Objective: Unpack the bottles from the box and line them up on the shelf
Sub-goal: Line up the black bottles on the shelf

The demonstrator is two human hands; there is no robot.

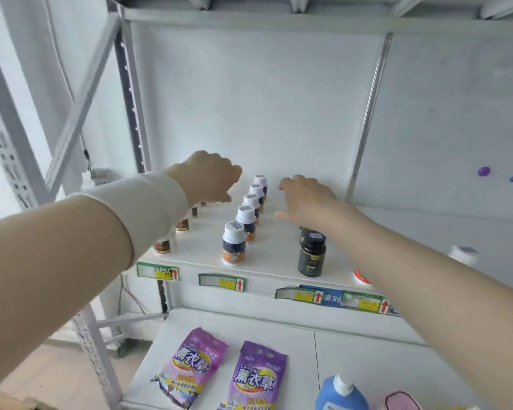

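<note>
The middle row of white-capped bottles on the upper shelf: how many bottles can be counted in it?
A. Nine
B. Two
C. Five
C: the white-capped bottles stand one behind another on the shelf, and five caps can be counted from the front one to the back one.
</note>
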